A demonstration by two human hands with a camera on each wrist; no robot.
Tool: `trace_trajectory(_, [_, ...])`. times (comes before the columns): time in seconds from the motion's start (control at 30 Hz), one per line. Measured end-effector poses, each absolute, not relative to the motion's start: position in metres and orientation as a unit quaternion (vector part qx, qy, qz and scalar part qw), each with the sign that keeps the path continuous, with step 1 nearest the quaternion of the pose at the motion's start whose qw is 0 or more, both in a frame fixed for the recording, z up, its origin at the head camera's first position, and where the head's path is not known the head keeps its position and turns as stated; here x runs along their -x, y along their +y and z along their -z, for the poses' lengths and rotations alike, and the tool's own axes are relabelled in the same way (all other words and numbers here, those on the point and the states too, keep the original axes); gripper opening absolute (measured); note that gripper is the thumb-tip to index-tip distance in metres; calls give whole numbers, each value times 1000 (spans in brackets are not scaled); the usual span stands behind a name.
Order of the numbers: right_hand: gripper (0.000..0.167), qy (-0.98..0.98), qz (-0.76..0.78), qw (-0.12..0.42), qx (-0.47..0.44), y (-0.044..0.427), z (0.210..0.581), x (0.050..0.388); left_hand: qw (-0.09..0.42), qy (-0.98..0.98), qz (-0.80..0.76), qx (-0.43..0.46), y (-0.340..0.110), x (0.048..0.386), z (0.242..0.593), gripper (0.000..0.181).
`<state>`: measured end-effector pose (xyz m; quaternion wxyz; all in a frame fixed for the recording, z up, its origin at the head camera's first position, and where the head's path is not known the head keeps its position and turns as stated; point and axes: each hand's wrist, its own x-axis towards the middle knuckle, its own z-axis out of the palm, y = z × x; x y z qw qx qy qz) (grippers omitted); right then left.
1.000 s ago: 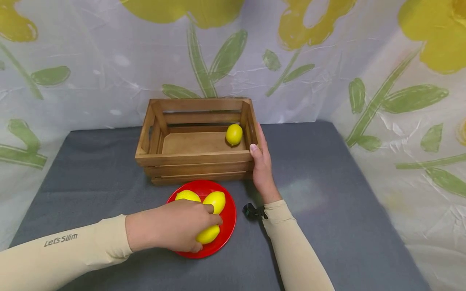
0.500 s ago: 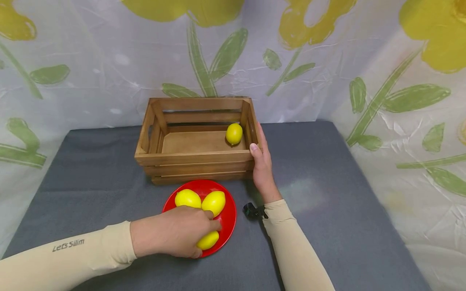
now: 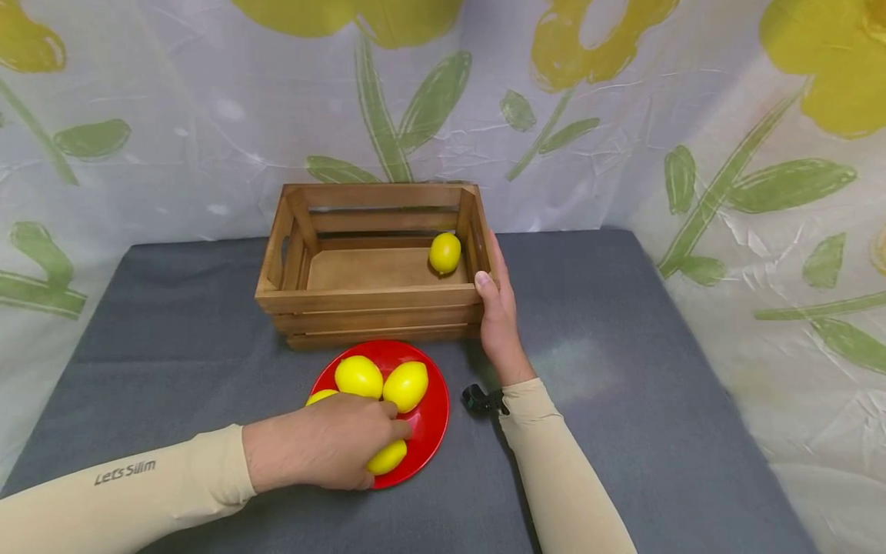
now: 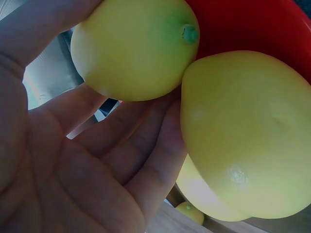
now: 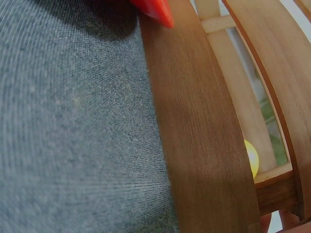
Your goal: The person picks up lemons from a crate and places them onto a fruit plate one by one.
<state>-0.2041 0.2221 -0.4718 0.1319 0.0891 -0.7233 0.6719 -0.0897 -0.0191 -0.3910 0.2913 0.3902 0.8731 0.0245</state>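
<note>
My left hand (image 3: 332,442) is over the red plate (image 3: 432,419), thumb and fingers around a lemon (image 3: 388,458). In the left wrist view, that lemon (image 4: 133,48) shows its green stem end, and the hand (image 4: 92,155) is close against other lemons. Two lemons lie at the plate's far side; another peeks out behind the hand, and the hand hides part of the plate. My right hand (image 3: 500,323) holds the right end of the slatted wooden crate (image 3: 374,315), thumb on its front corner. One lemon (image 3: 445,253) lies inside the crate, at its right.
Grey cloth (image 3: 609,369) covers the table. The plate stands directly in front of the crate, with its rim (image 5: 155,9) close to the crate's wall (image 5: 199,107). Behind the table hangs a flower-printed curtain (image 3: 242,115).
My left hand has shifted slightly left over the plate, and the lemon at its fingers has moved left too. Another lemon now shows behind the hand. My right hand stays on the crate.
</note>
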Motion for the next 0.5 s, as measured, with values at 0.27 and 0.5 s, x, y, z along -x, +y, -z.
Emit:
trace_trajectory(0.27, [70, -727, -668, 132, -93, 224, 472, 204, 293, 873, -14, -390, -19, 91, 390, 64])
trace_trajectory(0.5, [71, -726, -671, 124, -85, 222, 472, 204, 288, 871, -25, -396, -21, 90, 383, 67])
